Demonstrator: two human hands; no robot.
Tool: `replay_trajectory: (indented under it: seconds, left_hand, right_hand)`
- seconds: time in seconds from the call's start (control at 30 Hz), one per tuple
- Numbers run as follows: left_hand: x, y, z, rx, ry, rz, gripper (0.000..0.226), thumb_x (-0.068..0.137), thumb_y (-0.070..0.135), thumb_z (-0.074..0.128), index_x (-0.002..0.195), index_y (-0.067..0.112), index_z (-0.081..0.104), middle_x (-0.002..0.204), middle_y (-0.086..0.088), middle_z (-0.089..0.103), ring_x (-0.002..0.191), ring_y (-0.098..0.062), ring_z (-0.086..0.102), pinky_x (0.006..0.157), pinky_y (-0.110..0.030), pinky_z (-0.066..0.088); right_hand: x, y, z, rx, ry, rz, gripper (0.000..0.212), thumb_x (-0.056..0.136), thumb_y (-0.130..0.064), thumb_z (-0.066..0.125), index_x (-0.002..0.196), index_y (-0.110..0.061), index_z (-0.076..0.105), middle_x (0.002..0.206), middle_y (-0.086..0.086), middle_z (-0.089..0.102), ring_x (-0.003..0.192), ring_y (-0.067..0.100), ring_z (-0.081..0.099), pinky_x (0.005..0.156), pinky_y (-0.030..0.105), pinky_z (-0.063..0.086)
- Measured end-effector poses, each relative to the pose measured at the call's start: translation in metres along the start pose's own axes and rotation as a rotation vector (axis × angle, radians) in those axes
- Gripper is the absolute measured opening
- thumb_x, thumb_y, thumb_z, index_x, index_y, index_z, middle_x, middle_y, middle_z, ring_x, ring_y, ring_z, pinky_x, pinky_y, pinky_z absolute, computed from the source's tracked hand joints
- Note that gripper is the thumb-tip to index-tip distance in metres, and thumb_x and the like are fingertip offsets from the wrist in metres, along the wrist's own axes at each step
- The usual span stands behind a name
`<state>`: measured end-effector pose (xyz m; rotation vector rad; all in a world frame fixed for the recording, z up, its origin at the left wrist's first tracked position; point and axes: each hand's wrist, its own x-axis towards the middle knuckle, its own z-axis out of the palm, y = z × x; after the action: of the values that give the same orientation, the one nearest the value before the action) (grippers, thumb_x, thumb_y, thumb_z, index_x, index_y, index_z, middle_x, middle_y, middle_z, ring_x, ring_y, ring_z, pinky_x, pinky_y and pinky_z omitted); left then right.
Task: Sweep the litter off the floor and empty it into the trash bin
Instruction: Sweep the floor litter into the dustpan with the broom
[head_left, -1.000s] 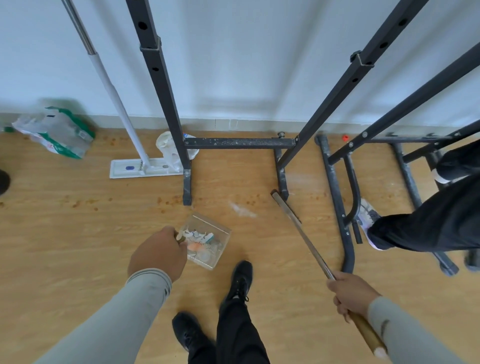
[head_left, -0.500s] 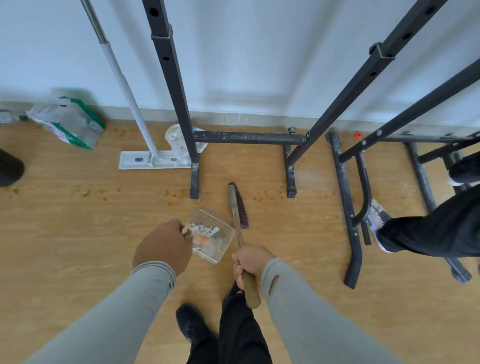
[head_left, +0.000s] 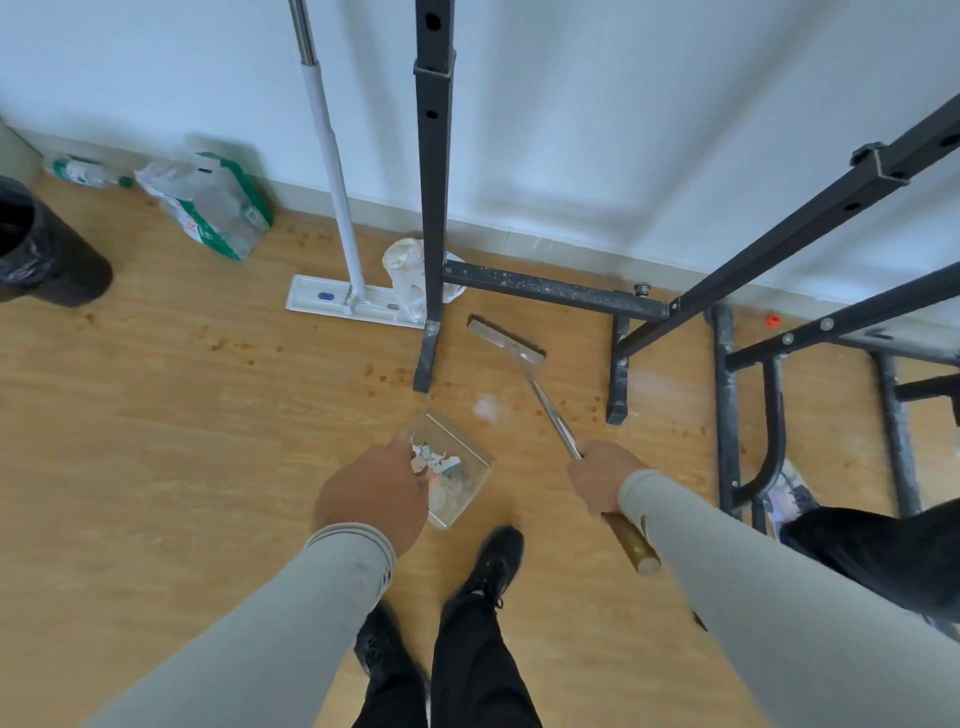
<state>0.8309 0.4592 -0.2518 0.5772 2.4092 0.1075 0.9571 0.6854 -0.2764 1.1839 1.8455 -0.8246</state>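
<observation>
Where wall meets wood floor: brown crumbs scattered.

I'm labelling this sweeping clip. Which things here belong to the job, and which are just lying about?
Part of the job:
brush, gripped by the right hand
clear dustpan with scraps, held by the left hand
white fluff and brown crumbs on the floor
black bin

Lying about:
mop
black metal frame
green-and-white bag
</observation>
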Motion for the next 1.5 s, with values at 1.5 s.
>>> replay_trajectory:
  seconds: [1.5]
  left_hand:
    - [-0.002,0.003,0.001,-0.012,0.013,-0.040,0.023,0.100,0.049,0.048,0.111,0.030,0.056,0.098,0.009,0.060,0.081,-0.018,0.064,0.077,-0.035,0.056]
  right_hand:
    - [0.027,0.065,-0.060,-0.375,0.003,0.040,0.059,0.102,-0.021,0.034,0.157,-0.037,0.023,0.104,-0.003,0.061,0.080,0.019,0.067,0.073,0.032,0.060]
